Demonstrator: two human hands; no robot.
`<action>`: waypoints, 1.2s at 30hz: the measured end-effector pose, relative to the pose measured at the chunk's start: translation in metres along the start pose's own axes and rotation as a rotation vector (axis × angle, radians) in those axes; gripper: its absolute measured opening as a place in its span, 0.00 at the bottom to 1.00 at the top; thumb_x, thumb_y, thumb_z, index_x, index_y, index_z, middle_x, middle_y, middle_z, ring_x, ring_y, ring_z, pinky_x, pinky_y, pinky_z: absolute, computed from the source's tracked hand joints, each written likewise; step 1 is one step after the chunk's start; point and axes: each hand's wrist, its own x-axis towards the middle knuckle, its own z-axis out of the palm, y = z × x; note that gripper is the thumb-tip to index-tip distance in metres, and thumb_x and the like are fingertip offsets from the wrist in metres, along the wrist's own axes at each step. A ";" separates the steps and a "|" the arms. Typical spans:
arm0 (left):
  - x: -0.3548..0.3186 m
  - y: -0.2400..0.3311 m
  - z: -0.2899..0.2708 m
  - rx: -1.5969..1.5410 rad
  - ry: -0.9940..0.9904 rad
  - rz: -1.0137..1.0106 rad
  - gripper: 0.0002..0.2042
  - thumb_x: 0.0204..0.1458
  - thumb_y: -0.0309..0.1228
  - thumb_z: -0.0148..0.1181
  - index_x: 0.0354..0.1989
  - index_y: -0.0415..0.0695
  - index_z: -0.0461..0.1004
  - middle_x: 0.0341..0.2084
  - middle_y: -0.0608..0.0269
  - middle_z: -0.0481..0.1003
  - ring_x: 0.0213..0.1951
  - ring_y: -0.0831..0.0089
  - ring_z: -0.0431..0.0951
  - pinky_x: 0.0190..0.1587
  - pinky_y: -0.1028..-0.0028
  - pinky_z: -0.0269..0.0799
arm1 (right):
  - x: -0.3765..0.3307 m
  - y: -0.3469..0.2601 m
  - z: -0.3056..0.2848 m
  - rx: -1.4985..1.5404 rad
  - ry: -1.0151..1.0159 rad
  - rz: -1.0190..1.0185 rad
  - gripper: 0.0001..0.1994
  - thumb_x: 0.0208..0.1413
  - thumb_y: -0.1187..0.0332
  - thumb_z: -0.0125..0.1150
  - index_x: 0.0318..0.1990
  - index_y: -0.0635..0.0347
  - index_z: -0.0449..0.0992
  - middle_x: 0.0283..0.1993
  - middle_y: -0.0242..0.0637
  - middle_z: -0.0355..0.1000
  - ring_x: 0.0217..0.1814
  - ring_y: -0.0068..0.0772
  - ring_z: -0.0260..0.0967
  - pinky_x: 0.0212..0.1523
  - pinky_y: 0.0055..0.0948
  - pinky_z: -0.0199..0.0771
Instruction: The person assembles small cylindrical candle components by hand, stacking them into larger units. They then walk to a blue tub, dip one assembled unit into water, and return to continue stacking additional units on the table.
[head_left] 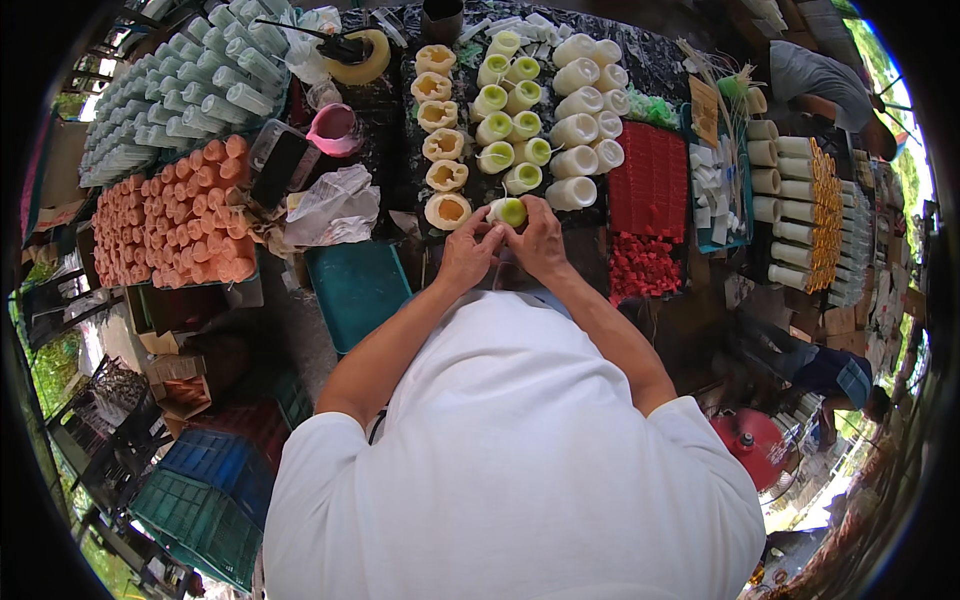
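Thumbs and fingertips of the left hand [470, 255] and right hand [540, 242] pinch a small white cylinder [509, 212] from both sides at the near edge of a dark-covered desk [388, 110], a shared grip that seems meant to steady the piece and leave its end in view. Just beyond stand green-topped cylinders [495, 128] in a double row, between a single file of hollow amber-lined cups [442, 146] and a block of plain white cylinders [575, 131]; the sorting probably keeps each kind apart and within easy reach. Red pieces [643, 265] lie at the right, while massed orange cups [185, 210] fill the left, perhaps set aside to leave the middle for handwork. Smooth and pale along its side, the held cylinder shows a bright green round end and appears tilted, green toward the right. Whether its base touches the desk cannot be told.
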 end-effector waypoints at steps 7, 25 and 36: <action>0.043 -0.045 0.022 -0.017 0.011 -0.037 0.21 0.65 0.34 0.61 0.64 0.40 0.74 0.31 0.62 0.82 0.27 0.78 0.80 0.31 0.76 0.80 | -0.006 0.033 0.011 0.147 -0.024 0.100 0.23 0.50 0.66 0.72 0.49 0.63 0.67 0.43 0.55 0.71 0.46 0.62 0.72 0.46 0.51 0.73; 0.039 -0.063 0.019 0.007 0.008 -0.026 0.19 0.66 0.32 0.60 0.64 0.41 0.74 0.33 0.68 0.80 0.31 0.83 0.78 0.36 0.80 0.82 | -0.009 0.041 0.003 0.172 -0.211 0.158 0.24 0.45 0.69 0.74 0.48 0.58 0.66 0.45 0.50 0.68 0.50 0.58 0.70 0.50 0.50 0.73; 0.036 -0.052 0.023 0.000 0.045 -0.030 0.18 0.67 0.33 0.60 0.63 0.41 0.76 0.34 0.68 0.81 0.29 0.84 0.77 0.34 0.80 0.79 | -0.001 0.039 0.000 0.255 -0.278 0.308 0.21 0.44 0.69 0.76 0.39 0.61 0.67 0.40 0.49 0.69 0.40 0.51 0.72 0.41 0.45 0.76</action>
